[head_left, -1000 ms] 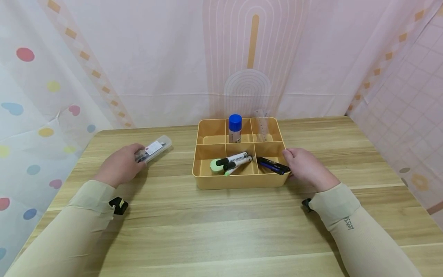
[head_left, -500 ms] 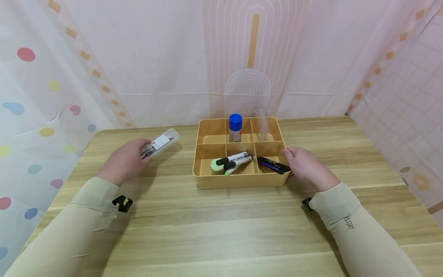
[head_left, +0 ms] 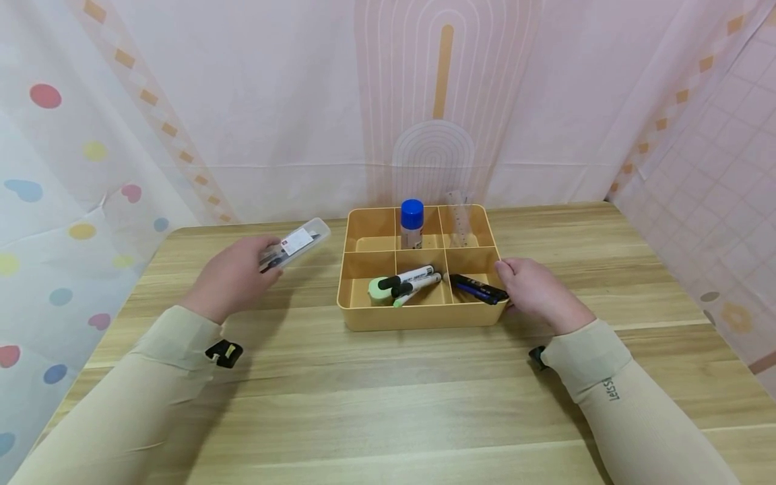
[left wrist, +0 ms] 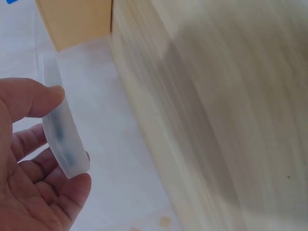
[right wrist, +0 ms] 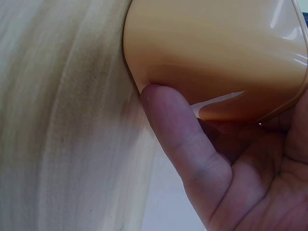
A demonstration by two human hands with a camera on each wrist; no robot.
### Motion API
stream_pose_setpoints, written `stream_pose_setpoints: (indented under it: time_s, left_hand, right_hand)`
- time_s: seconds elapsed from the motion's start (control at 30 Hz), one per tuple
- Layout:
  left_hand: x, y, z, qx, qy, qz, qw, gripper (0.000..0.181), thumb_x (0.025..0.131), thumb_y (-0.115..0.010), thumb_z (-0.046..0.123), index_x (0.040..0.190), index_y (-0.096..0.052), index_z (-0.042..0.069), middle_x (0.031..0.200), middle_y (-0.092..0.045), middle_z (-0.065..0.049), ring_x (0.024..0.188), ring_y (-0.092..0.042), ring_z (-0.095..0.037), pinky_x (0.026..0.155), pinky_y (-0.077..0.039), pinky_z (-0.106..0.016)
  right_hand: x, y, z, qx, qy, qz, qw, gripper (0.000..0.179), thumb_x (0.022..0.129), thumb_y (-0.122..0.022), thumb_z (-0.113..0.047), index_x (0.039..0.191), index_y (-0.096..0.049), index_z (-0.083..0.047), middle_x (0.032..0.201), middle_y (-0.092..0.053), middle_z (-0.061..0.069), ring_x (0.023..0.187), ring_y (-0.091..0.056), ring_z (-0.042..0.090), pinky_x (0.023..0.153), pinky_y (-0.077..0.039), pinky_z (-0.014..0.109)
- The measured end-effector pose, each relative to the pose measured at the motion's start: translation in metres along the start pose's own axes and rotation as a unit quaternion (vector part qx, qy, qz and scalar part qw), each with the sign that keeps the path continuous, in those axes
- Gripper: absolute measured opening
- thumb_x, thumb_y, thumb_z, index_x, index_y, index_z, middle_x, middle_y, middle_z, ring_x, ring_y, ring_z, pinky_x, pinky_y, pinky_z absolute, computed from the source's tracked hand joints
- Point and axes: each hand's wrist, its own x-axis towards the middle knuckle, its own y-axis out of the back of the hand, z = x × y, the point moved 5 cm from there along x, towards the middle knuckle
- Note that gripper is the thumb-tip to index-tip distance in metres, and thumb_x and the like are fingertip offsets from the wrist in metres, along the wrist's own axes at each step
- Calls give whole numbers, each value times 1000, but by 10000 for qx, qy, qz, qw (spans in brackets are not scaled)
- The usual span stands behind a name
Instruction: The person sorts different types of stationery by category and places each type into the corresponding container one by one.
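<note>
My left hand point(head_left: 239, 276) holds a slim translucent plastic case point(head_left: 297, 241) between thumb and fingers, raised above the table left of the organizer. A white label and dark thin items show through its lid; in the left wrist view the case point(left wrist: 67, 139) is seen edge-on. My right hand point(head_left: 539, 293) grips the right side of a yellow six-compartment organizer box point(head_left: 424, 318), thumb at the rim. In the right wrist view, one finger point(right wrist: 175, 122) lies against the outer wall. Inside are a blue-capped glue stick point(head_left: 412, 222), clear ruler point(head_left: 459, 219), markers point(head_left: 415, 281), dark pens point(head_left: 479, 289) and a round green item point(head_left: 380, 291).
The organizer stands on a wood-grain table point(head_left: 388, 404), near its back edge. Patterned cloth point(head_left: 279, 114) hangs behind and at both sides. The back-left compartment point(head_left: 371, 236) shows its bare floor.
My left hand has lifted the translucent case and carried it rightward and away from me, closer to the organizer. The right hand and organizer stay where they were.
</note>
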Motion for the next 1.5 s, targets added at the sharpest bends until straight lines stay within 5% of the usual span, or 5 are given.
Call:
stream_pose_setpoints:
  time_s: [0.23, 0.9, 1.2, 1.5]
  left_hand:
    - [1, 3, 14, 47, -74, 13, 10000, 60, 99, -70, 24, 153, -51, 5, 135, -65, -24, 104, -63, -36, 86, -53, -55]
    - [9, 10, 44, 133, -451, 297, 9985, 56, 99, -68, 23, 151, -55, 10, 138, -65, -21, 107, -64, -34, 91, -54, -57]
    - [15, 11, 55, 177, -481, 235, 9984, 60, 98, -69, 23, 154, -53, 10, 144, -61, -21, 112, -63, -36, 97, -52, -58]
    - [19, 10, 63, 222, -556, 186, 9980, 57, 98, -69, 22, 152, -54, 8, 145, -61, -20, 114, -62, -35, 98, -52, -56]
  right_hand:
    - [0, 0, 0, -216, 30, 104, 9997, 43, 116, -28, -35, 91, -52, -10, 74, -48, 5, 65, -52, 22, 66, -45, 36]
    - [0, 0, 1, -128, 16, 69, 9999, 43, 116, -28, -35, 87, -49, -10, 71, -47, 4, 62, -50, 22, 64, -46, 36]
    - [0, 1, 0, -1, 32, 23, 10000, 45, 116, -28, -34, 103, -61, -6, 77, -55, 7, 75, -74, 19, 73, -55, 36]
    - [0, 1, -1, -45, 54, 42, 10000, 44, 116, -29, -33, 101, -61, -7, 76, -54, 6, 76, -74, 20, 72, -53, 36]
